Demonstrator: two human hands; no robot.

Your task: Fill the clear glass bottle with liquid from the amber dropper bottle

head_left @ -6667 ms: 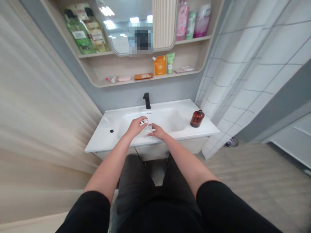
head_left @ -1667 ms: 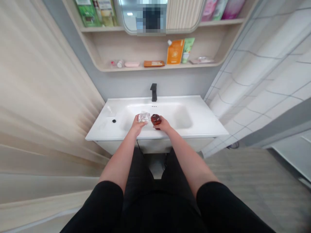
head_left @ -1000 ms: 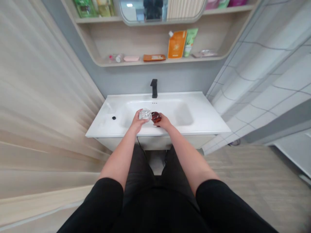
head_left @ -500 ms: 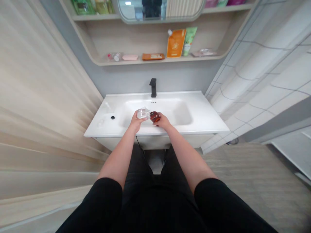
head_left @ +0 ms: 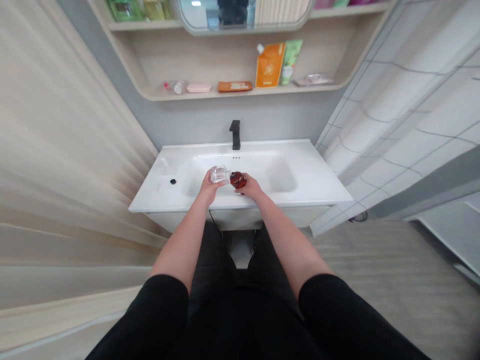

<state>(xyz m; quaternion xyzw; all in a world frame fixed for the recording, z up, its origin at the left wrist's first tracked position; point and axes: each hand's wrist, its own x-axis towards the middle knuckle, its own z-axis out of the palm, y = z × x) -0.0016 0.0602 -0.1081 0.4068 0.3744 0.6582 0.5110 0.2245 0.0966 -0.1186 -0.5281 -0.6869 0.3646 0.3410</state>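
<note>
Over the front part of the white sink [head_left: 277,172], my left hand [head_left: 208,188] is closed around a clear, see-through bottle [head_left: 218,174]. Its narrow end points right. A dark reddish-brown bottle [head_left: 237,180] is gripped by my right hand [head_left: 250,187], tilted with its neck to the left. The two necks meet or nearly meet; whether they touch I cannot tell. My fingers hide parts of both bottles.
A black faucet [head_left: 235,135] rises behind the basin. On the counter's left lies a small round black piece [head_left: 173,181]. The shelf [head_left: 165,97] above holds an orange pouch [head_left: 270,65], a green tube [head_left: 290,62] and an orange packet [head_left: 235,86]. A curtain [head_left: 75,125] hangs at left.
The reddish-brown bottle in my right hand has tipped a little more toward the clear bottle. My left hand has turned the clear bottle slightly. The view shifts marginally.
</note>
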